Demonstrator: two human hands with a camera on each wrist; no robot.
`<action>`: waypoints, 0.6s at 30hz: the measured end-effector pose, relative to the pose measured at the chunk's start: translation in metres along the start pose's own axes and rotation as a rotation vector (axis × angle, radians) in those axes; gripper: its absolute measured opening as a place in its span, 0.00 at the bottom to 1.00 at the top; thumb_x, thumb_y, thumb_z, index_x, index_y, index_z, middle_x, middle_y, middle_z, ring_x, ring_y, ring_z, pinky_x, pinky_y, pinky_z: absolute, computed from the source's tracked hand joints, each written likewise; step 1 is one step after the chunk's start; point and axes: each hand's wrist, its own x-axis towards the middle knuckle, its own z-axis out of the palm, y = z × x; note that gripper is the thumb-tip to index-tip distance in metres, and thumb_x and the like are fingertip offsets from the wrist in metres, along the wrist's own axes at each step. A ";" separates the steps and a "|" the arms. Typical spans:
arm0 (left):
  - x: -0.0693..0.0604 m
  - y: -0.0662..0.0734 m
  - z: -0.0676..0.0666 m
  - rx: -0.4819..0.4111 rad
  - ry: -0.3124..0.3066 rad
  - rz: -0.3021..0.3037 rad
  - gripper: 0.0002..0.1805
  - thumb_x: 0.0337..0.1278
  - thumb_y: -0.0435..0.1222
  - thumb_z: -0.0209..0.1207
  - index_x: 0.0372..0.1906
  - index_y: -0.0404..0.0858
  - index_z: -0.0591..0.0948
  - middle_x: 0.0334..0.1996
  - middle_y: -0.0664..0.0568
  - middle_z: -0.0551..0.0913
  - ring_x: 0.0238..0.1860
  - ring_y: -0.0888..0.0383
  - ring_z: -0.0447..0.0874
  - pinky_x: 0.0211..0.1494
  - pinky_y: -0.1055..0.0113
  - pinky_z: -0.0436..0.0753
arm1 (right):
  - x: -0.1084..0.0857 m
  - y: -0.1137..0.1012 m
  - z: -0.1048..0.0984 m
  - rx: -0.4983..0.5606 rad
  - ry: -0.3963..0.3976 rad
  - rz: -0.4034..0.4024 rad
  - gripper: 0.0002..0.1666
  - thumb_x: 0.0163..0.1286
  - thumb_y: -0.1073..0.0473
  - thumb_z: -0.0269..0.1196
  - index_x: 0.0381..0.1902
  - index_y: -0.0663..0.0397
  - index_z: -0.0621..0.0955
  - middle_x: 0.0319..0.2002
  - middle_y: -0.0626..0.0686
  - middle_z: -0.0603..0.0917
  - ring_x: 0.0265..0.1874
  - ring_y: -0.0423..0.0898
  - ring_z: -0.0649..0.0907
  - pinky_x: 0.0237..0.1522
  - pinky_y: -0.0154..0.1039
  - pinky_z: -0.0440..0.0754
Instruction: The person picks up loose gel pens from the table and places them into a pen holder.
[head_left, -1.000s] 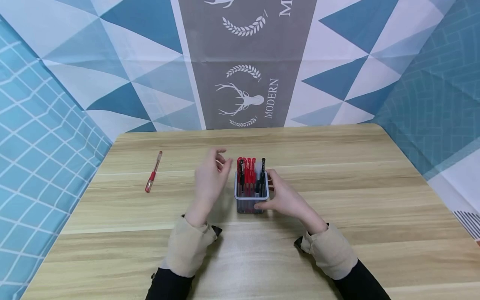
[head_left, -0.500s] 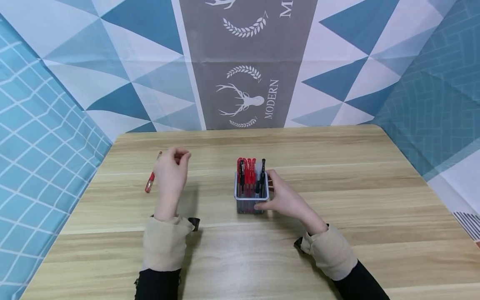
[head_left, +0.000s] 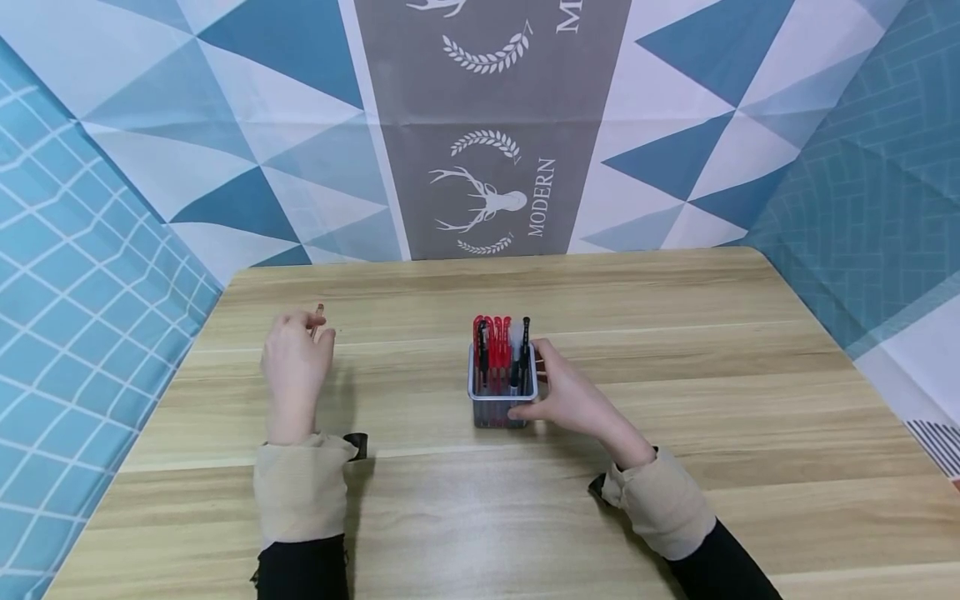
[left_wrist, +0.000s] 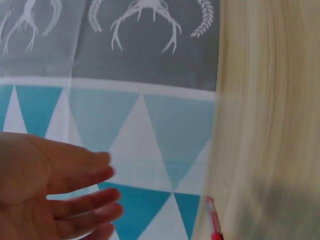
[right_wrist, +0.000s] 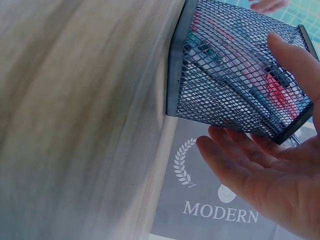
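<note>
A dark mesh pen holder [head_left: 493, 412] stands upright at the middle of the table, filled with several red pens [head_left: 498, 342] and black pens [head_left: 526, 346]. My right hand [head_left: 562, 396] holds it from the right; the right wrist view shows thumb and fingers about the mesh wall [right_wrist: 230, 70]. At the left, my left hand [head_left: 295, 362] hovers over a lone red pen, whose tip [head_left: 320, 309] peeks out past the fingers. In the left wrist view the fingers are loosely bent with nothing between them, and the pen [left_wrist: 214, 222] lies apart from them.
The wooden table [head_left: 637, 308] reaches back to a patterned cloth wall [head_left: 495, 108]. Blue checked cloth [head_left: 75, 333] hangs at the left side, and more blue cloth [head_left: 885, 208] at the right.
My left hand has moved left from beside the pen holder to over the lone red pen. The right hand and the pen holder have stayed in place.
</note>
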 end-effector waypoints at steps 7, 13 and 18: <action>0.005 -0.020 0.003 0.070 -0.102 -0.032 0.17 0.55 0.32 0.52 0.49 0.27 0.75 0.44 0.31 0.73 0.45 0.35 0.72 0.45 0.45 0.72 | 0.000 0.000 0.000 0.031 -0.007 0.003 0.52 0.41 0.55 0.75 0.61 0.52 0.59 0.52 0.52 0.74 0.54 0.51 0.74 0.57 0.48 0.71; 0.009 -0.038 0.009 0.041 -0.105 -0.085 0.18 0.53 0.29 0.50 0.49 0.24 0.73 0.46 0.28 0.71 0.46 0.33 0.70 0.46 0.44 0.70 | 0.000 0.000 0.000 0.027 -0.011 -0.002 0.52 0.41 0.54 0.74 0.61 0.51 0.59 0.52 0.51 0.74 0.54 0.50 0.74 0.56 0.47 0.71; 0.008 -0.048 0.009 0.132 -0.209 -0.072 0.18 0.53 0.29 0.48 0.48 0.21 0.71 0.43 0.26 0.70 0.44 0.32 0.69 0.44 0.44 0.71 | 0.000 0.000 -0.001 0.016 -0.009 0.007 0.52 0.41 0.53 0.74 0.61 0.50 0.59 0.52 0.51 0.74 0.54 0.49 0.74 0.55 0.47 0.72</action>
